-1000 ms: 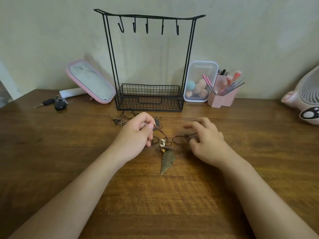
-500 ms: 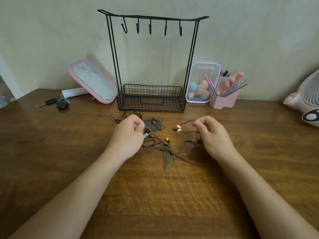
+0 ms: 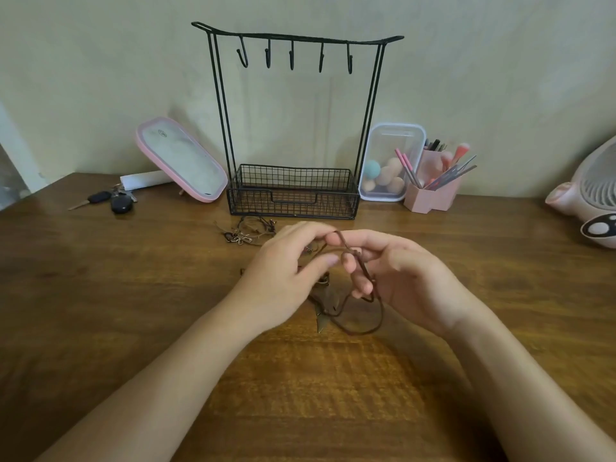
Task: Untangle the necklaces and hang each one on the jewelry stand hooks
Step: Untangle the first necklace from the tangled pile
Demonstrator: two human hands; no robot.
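The brown cord necklace [image 3: 360, 333] is held up just above the wooden table [image 3: 100, 295], a short way in front of the jewelry stand [image 3: 366, 105]. Both hands have hold of it and sit close together, their fingertips almost touching. The left hand [image 3: 283, 275] pinches the cord near its highest bend between thumb and curled fingers. The right hand [image 3: 403, 275] has its fingers curled round the strand as it runs down past them. Below the hands the cord sags in a slack loop onto the table. A dark leaf pendant [image 3: 322, 321] lies beneath the left hand's fingers with its tip towards the near edge, partly hidden, so I cannot tell how it joins the cord. A second necklace [image 3: 248, 232], a small tangle of thin cord and metal bits, lies on the table between the left hand and the stand's wire basket [image 3: 293, 195]. It is apart from both hands. The five hooks [image 3: 291, 60] on the stand's top bar carry nothing. Left of the stand a pink-framed mirror [image 3: 181, 160] leans back, with a bunch of keys [image 3: 115, 200] further left. To the right stand a clear box of sponges [image 3: 390, 161] and a pink brush holder [image 3: 431, 195]. A pink fan [image 3: 590, 195] sits at the far right edge.
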